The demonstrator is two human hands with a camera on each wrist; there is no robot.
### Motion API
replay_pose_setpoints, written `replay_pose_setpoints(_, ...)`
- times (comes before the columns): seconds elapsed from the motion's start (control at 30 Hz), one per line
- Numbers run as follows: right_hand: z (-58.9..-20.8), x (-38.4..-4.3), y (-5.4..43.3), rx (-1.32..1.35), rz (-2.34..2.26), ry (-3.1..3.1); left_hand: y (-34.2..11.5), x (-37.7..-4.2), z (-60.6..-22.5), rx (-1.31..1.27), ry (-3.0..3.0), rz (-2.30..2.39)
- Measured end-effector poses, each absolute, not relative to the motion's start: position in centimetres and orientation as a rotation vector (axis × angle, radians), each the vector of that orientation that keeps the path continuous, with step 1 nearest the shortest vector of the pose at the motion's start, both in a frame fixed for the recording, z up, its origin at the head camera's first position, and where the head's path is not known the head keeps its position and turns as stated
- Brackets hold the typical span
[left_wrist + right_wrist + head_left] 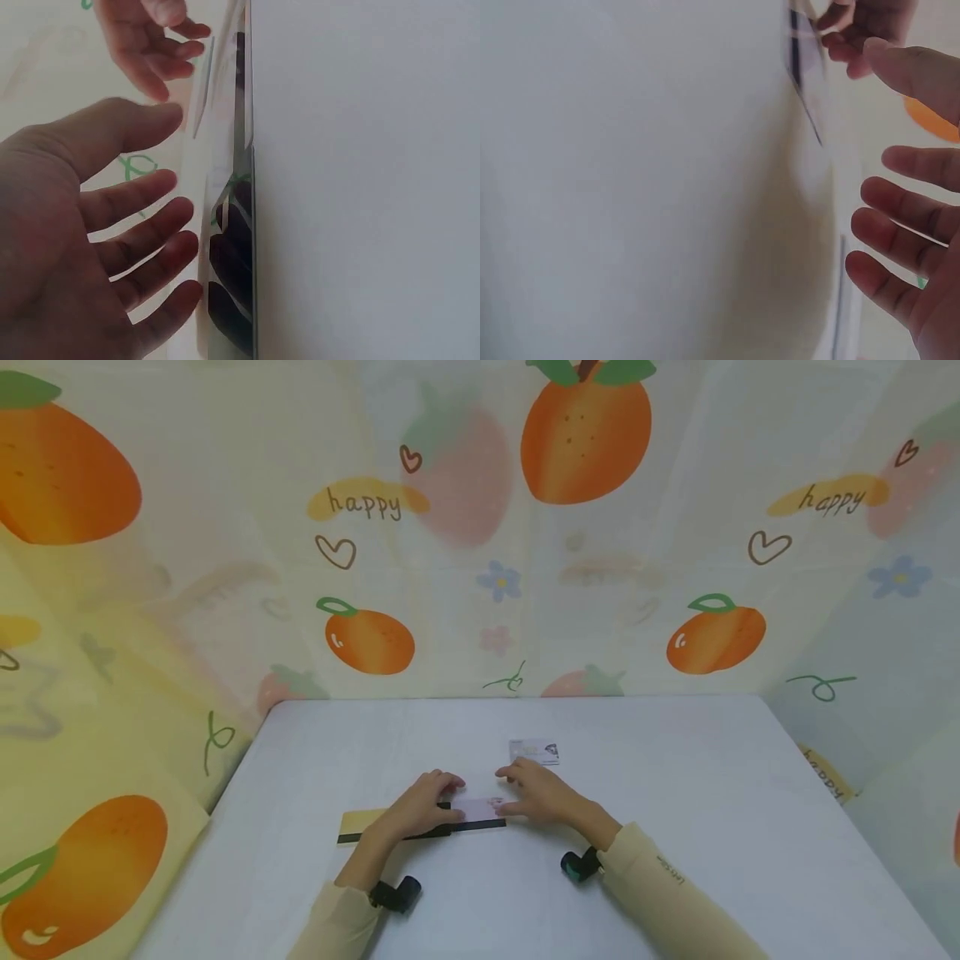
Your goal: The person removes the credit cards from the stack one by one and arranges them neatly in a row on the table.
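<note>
Two flat cards with black stripes along their near edges lie end to end on the white table, a yellow one [362,821] at left and a pale lilac one [480,811] at right. My left hand [414,807] is over their meeting ends, hiding part of the yellow card. In the left wrist view, the left hand [67,232] has spread fingers beside a glossy dark stripe [232,262] that mirrors them. My right hand [546,793] is at the lilac card's right end, thumb near its edge; contact is unclear. The right wrist view shows this hand [922,217] with extended, separated fingers.
A small white printed card [540,750] lies just beyond the right hand, partly covered by its fingers. The white table [675,760] ends at a fruit-patterned cloth [465,635] at the back and sides. Each wrist wears a small black camera.
</note>
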State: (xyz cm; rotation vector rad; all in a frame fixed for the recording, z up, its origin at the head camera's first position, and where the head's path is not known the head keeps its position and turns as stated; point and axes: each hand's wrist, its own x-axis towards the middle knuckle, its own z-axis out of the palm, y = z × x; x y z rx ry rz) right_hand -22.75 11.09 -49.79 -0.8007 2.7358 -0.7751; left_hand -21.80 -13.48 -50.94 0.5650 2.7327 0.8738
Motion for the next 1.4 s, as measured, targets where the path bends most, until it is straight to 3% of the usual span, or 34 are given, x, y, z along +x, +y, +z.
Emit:
replay_pose_setpoints(0.7, -48.7, -26.4, 15.4, -0.638, -0.758, 2.872, -8.6, -26.8, -50.9, 0.566, 2.711, 1.115)
replay_pose_setpoints(1.4, -49.5, -28.9, 17.0, -0.560, -0.616, 2.889, -4.7, -29.4, -51.8, 0.583, 2.755, 0.963)
